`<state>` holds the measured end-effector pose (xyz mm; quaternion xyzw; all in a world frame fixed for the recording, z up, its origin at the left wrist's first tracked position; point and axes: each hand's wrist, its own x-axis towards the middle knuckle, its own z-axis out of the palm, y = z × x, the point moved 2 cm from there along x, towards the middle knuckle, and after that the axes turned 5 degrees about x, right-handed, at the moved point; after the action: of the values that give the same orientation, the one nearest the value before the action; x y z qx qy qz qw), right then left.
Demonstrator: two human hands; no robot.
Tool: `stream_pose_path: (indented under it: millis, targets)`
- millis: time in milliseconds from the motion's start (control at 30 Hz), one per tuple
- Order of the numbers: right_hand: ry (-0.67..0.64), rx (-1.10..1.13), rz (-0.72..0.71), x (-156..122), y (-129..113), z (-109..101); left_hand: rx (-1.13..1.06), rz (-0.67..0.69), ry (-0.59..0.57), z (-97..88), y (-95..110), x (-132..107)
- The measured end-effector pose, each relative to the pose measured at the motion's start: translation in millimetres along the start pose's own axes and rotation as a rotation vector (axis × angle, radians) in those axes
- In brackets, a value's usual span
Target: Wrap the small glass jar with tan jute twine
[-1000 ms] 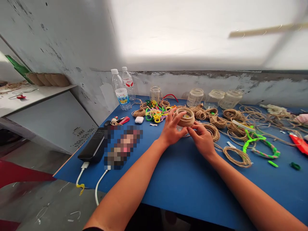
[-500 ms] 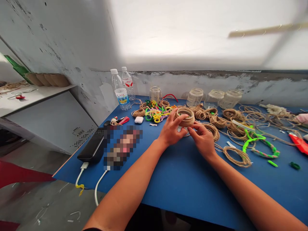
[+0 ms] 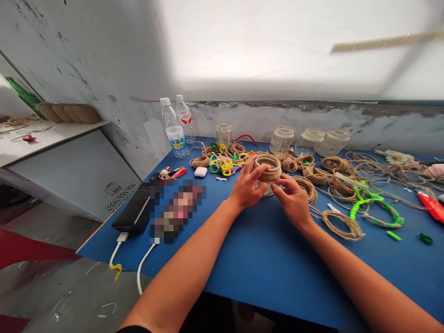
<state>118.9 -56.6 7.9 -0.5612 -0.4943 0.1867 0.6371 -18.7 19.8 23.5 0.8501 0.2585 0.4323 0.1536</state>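
Note:
A glass jar is held upright above the blue table, its neck and upper part wound with brown jute twine and its lower part bare glass. My left hand is closed round the left side of this jar, with fingers over the rim and the thumb low in front. At the jar's lower right, the thumb and fingers of my right hand pinch the jute twine close against the wound edge. The strand itself is mostly hidden by the fingers. Just beyond my right hand lies a coil of twine.
Several glass jars stand along the wall. Twine coils and bright pipe cleaners spread across the table. Two plastic bottles, a white earphone case, a black device and white cables are at the left.
The jar has tipped slightly, showing more clear glass below the twine. My left thumb has shifted a little; both hands otherwise stay in place.

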Motion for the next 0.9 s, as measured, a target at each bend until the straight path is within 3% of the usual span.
stream_pose_path:
  millis: [467, 900]
  targets:
    - [0.010, -0.013, -0.007, 0.2, -3.1, 0.9, 0.027, 0.026, 0.065, 4.3, 3.4, -1.3]
    - [0.021, -0.074, -0.011, 1.0, -4.3, -0.9, 0.036, 0.012, 0.057, 7.2, 2.0, -1.6]
